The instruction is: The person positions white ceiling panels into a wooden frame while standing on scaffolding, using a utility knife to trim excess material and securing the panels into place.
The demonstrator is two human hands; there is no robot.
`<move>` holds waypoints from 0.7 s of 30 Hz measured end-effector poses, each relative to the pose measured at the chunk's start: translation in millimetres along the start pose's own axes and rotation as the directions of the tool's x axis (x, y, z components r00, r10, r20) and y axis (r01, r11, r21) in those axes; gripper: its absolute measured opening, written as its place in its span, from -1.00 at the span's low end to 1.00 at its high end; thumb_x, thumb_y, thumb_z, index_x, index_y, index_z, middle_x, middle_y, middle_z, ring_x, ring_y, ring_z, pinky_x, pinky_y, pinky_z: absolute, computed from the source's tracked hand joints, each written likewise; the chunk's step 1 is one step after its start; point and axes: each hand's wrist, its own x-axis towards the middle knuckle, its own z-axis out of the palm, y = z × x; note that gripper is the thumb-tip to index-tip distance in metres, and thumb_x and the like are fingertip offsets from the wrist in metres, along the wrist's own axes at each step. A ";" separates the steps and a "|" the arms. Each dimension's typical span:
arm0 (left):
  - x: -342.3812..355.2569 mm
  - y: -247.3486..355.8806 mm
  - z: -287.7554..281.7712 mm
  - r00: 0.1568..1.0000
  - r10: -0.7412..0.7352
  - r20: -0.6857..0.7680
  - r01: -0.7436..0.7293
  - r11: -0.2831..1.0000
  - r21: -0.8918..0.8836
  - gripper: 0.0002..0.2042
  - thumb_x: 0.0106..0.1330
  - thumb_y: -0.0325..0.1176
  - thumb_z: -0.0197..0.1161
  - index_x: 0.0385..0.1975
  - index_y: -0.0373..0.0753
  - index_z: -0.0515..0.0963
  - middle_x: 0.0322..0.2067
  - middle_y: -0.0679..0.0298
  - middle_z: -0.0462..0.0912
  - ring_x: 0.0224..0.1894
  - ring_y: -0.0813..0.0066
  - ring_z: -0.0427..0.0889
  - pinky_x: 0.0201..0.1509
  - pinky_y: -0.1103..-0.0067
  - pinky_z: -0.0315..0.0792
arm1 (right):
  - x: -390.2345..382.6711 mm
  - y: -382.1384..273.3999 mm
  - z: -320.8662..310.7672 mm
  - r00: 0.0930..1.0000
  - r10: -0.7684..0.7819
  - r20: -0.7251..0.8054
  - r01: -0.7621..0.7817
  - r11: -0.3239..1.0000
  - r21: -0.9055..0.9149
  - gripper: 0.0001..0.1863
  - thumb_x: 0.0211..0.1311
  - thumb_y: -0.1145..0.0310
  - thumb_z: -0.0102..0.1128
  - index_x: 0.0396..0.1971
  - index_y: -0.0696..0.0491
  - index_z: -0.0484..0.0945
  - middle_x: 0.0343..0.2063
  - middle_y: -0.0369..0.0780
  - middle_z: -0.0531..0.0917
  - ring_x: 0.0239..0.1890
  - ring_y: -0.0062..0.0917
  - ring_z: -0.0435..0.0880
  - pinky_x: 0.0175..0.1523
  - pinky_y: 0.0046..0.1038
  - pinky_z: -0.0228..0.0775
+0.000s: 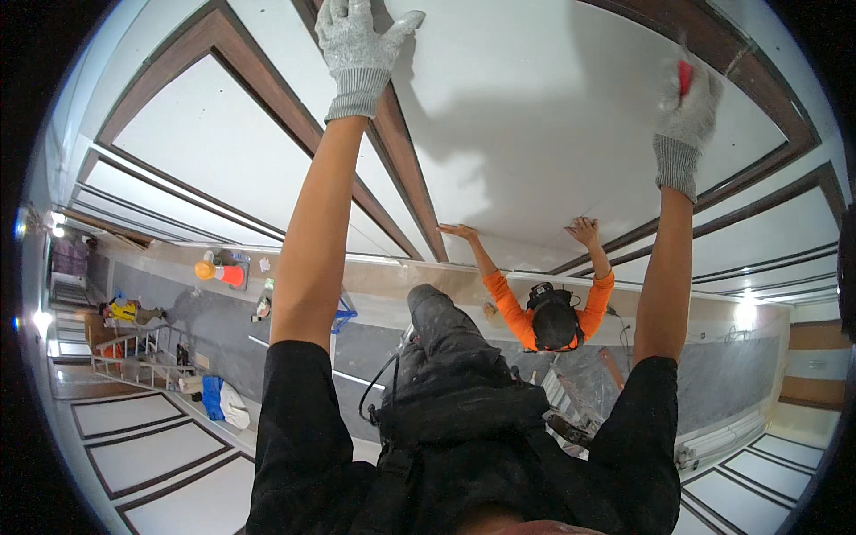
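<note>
the left hand (358, 58), gloved in grey, lies spread against the surface in front, thumb held well apart from the fingers, tips partly cut off by the upper edge of view. it covers part of the dark strip (403, 156) and holds nothing that shows. the right hand (688, 107), gloved too, is blurred; a red thing (685, 78) shows at its fingers, but i cannot tell whether the hand is clamped on it or how far it is open.

the white panel (535, 143) lies between the two hands, reaching up and away from both; its long axis is hard to judge through the lens bend. the left hand sits at its left edge, the right over its face, near the right trim (794, 116).

farther down, a co-worker (555, 323) in orange sets one bare hand (458, 231) by the strip's low end and the other bare hand (585, 232) on the panel's lower right.

far left on the floor (223, 312) are an orange cone (234, 275) and a blue bundle (212, 397).
</note>
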 end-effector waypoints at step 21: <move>29.9 -48.5 -18.4 0.974 0.031 0.226 -0.008 0.995 -0.104 -0.48 -0.10 -0.04 0.62 -0.10 -0.05 0.67 -0.18 0.20 0.50 0.02 0.08 0.42 0.19 0.18 0.34 | 59.8 -277.2 18.7 0.764 -0.540 0.354 0.573 0.819 0.014 -0.72 0.48 0.14 0.06 -0.25 0.05 0.56 -0.38 -0.10 0.69 -0.31 -0.21 0.77 -0.20 -0.15 0.58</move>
